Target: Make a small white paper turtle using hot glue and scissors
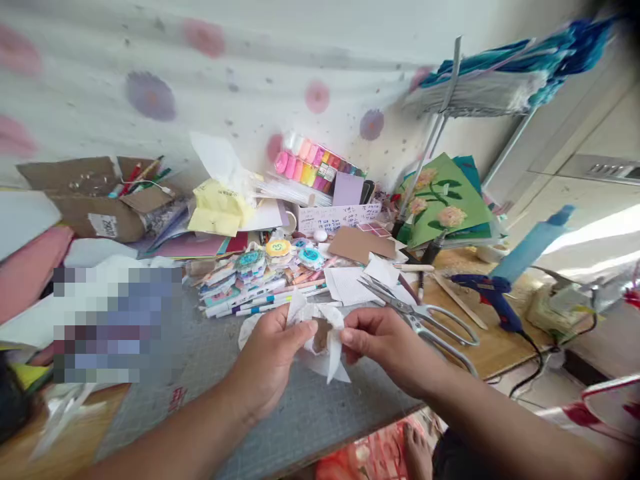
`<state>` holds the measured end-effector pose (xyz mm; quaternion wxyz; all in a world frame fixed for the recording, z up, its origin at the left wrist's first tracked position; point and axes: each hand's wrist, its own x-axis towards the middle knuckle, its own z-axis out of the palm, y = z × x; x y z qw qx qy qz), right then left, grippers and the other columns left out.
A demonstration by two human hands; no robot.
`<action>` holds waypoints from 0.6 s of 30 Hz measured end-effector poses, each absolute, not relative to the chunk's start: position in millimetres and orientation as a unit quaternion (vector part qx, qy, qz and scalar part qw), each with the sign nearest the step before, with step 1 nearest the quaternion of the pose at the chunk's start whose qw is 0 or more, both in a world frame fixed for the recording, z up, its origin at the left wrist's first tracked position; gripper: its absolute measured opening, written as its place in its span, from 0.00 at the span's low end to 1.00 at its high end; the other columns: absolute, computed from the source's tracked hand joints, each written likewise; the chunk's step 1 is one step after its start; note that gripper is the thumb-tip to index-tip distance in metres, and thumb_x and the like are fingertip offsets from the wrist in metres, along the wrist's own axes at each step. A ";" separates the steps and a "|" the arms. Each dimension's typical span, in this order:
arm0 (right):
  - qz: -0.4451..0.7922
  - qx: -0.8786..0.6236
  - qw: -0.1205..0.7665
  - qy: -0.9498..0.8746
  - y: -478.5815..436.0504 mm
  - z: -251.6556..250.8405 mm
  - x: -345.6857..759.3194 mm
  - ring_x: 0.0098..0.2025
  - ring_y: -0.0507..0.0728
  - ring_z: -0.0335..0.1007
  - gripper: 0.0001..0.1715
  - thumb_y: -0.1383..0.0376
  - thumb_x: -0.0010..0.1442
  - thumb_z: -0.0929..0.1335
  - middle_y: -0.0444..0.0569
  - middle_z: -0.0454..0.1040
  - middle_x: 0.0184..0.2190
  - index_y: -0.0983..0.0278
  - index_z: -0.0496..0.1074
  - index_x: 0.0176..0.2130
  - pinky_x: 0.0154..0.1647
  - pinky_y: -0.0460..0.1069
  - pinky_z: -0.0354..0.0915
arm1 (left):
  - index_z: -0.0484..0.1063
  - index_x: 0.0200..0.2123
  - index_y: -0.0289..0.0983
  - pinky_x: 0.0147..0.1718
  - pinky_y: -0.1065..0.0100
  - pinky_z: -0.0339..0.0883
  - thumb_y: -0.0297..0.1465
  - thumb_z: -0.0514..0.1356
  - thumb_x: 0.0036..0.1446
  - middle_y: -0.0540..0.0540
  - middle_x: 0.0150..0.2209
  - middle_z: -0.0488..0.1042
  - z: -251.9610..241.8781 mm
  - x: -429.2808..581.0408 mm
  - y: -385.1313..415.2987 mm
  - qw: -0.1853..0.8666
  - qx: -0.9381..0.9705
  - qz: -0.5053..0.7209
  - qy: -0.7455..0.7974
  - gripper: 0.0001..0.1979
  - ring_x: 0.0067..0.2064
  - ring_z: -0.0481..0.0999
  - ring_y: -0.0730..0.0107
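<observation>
Over the grey cutting mat (200, 400), my left hand (270, 350) grips a small brown piece (321, 335), its thumb pressed on the near side. Thin white paper (334, 347), like tissue, is folded around the brown piece and sticks up and hangs down in loose flaps. My right hand (377, 340) pinches a flap of this paper between thumb and fingertips on the right. The underside of the piece and the left fingers behind it are hidden. Large metal scissors (417, 317) lie just behind my right hand.
Markers (270, 303) and small decorated pieces (250, 265) are piled behind the hands. A blue glue gun (493, 297) stands at right, its cord running off the table edge. Along the wall are a cardboard box (90, 207), coloured clay packs (320, 163) and green flower card (445, 193).
</observation>
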<state>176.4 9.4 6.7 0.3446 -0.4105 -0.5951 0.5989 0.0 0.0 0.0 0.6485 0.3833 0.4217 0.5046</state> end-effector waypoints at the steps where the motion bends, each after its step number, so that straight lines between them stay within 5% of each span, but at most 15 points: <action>1: 0.603 -0.410 0.344 -0.591 9.3 7.0 177.2 0.23 0.50 0.61 0.27 0.46 0.49 0.72 0.44 0.69 0.19 0.67 0.70 0.25 0.28 0.46 0.58 | 0.73 0.31 0.35 0.28 0.70 0.63 0.31 0.64 0.48 0.50 0.25 0.75 -0.2 0.1 -0.2 0.656 0.385 0.500 0.414 0.06 0.28 0.71 0.71; 13: 0.538 -0.482 0.349 -0.597 11.9 0.1 167.3 0.17 0.49 0.57 0.21 0.54 0.52 0.70 0.40 0.63 0.13 0.64 0.66 0.18 0.20 0.45 0.53 | 0.73 0.35 0.35 0.30 0.69 0.63 0.31 0.63 0.49 0.49 0.28 0.75 -4.3 0.3 -1.3 0.626 0.441 0.482 0.426 0.09 0.30 0.70 0.69; 18: 0.626 -0.389 0.384 -0.557 11.0 1.4 172.2 0.22 0.51 0.63 0.20 0.52 0.55 0.69 0.44 0.68 0.20 0.66 0.71 0.23 0.25 0.47 0.60 | 0.74 0.32 0.35 0.28 0.71 0.62 0.30 0.63 0.48 0.50 0.25 0.74 -3.3 -0.4 3.3 0.650 0.382 0.512 0.412 0.06 0.27 0.70 0.72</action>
